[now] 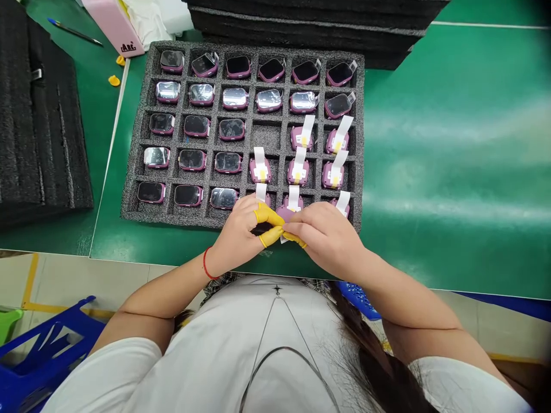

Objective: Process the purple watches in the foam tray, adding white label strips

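Over the tray's front edge, my left hand (249,223) and my right hand (325,232) meet in a pinch on a purple smartwatch body (284,214), mostly hidden by fingers. Yellow finger cots cover my left thumb and index finger, and one shows on my right thumb. A bit of white pokes out below the fingertips. Underneath lies a grey foam tray (167,219) of square compartments. Several purple watches (197,127) rest screen up in it. Others, such as the watch body (298,172) near my hands, lie back up with white strips and yellow tabs.
Black foam stacks stand at the left (38,126) and behind the tray (310,28). A pink box (114,26) with white tissue, a blue pen (75,31) and yellow finger cots (114,81) lie at the back left. The green table (451,160) extends right.
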A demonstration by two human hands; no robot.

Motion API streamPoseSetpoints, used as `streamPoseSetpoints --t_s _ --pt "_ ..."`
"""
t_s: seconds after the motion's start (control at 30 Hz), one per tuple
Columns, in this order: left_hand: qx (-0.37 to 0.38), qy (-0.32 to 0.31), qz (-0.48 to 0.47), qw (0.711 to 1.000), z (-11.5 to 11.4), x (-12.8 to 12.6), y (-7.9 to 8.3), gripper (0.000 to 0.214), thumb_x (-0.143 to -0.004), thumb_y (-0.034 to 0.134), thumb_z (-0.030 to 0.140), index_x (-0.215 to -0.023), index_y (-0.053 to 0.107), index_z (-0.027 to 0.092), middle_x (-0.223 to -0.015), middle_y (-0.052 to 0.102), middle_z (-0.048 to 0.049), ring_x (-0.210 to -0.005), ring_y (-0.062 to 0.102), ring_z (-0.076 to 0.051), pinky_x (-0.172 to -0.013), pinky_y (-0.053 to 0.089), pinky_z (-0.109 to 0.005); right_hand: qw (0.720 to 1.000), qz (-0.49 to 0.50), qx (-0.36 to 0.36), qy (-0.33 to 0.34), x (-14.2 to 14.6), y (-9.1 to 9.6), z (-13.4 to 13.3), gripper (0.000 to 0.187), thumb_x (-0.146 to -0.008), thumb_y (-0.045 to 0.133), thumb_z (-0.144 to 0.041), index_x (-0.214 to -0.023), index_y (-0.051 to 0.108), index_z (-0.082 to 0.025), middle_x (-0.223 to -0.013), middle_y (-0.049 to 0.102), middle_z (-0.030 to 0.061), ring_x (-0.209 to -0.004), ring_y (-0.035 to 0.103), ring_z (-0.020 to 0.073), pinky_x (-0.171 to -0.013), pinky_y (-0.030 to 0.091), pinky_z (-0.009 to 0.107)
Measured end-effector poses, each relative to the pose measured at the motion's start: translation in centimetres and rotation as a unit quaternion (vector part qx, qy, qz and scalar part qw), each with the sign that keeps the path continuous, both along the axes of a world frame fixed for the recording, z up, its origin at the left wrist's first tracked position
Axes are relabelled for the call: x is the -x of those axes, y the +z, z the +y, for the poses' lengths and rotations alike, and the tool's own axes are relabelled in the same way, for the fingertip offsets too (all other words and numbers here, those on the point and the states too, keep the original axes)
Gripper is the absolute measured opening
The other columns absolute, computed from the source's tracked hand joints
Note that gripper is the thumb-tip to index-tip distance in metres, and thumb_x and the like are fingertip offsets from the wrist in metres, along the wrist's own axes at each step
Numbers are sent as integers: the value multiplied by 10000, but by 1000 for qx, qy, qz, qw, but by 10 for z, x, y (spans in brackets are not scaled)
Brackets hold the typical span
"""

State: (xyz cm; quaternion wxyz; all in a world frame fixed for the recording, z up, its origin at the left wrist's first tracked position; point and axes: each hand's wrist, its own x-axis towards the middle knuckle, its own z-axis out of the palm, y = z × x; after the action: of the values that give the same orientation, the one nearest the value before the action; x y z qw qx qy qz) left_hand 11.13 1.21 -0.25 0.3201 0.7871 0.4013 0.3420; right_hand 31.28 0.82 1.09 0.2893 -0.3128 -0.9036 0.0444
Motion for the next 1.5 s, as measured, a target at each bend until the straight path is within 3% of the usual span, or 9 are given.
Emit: streamPoseSetpoints --t_s 0.13,0.4,0.63,0.77,0.9,1.0,1.13,1.3,1.5 --pt "-7 -1 1 1000 0 -1 2 72 -837 648 123 -803 651 186 -750 684 23 -745 560 -129 -902 448 -352 999 -3 -34 2 1 2 0 109 -909 553 -83 -895 624 -164 -818 718 39 -742 560 157 -718 435 311" --pt "-1 12 -2 1000 -1 -1 1 76 -824 633 135 -790 652 200 -747 687 28 -752 579 -133 -957 453 -377 999 17 32 4 -1 -1 1 125 -936 517 -125 -960 621 -191 -867 729 49 -794 588 174 -724 448 327" --pt "-15 32 10 999 -1 -3 0 48 -845 630 173 -807 648 197 -759 681 13 -770 581 -143 -865 489 -349 999 -45 -10 16 -5 14 -3 184 -922 517 -110 -868 622 -252 -890 720 10 -823 605 163 -927 427 415" --pt "-22 7 9 1000 -3 2 3 46 -864 626 192 -823 642 206 -901 715 -6 -844 629 -144 -965 462 -390 996 38 75 -14 -21 30 -3 105 -892 602 -154 -888 605 -259 -944 700 11 -909 627 180 -917 447 429" --pt "-29 -63 31 997 -4 12 7 96 -876 596 236 -816 670 225 -1160 677 -53 -1101 608 -203 -1166 239 -558 921 226 287 -138 -31 31 6 105 -856 687 -268 -783 618 -236 -920 651 39 -885 613 194 -790 495 385" --pt "-25 -71 59 995 0 15 7 115 -885 622 277 -782 634 226 -1171 671 -36 -1192 574 -213 -1190 198 -560 836 286 447 -141 -26 21 16 267 -790 741 -408 -672 622 -199 -910 640 48 -806 603 172 -711 500 345" --pt "-3 -73 134 988 9 11 6 360 -836 709 315 -1140 539 226 -1312 599 -78 -1265 526 -225 -1204 198 -555 769 321 534 -140 -16 10 22 285 -715 788 -409 -637 643 -177 -892 633 42 -770 584 136 -694 490 305" --pt "-27 -74 167 983 8 7 1 784 -814 750 335 -1424 270 229 -1268 618 -83 -1205 542 -235 -1206 166 -589 770 301 545 -139 -13 6 19 269 -720 778 -411 -650 664 -178 -909 628 50 -777 574 142 -682 482 303" --pt "-80 -14 162 983 -1 2 -9 799 -818 739 415 -1433 261 237 -1153 651 -47 -1139 554 -238 -1205 159 -585 813 243 516 -122 -10 1 16 139 -783 707 -277 -683 673 -187 -922 621 43 -875 569 172 -776 463 346"
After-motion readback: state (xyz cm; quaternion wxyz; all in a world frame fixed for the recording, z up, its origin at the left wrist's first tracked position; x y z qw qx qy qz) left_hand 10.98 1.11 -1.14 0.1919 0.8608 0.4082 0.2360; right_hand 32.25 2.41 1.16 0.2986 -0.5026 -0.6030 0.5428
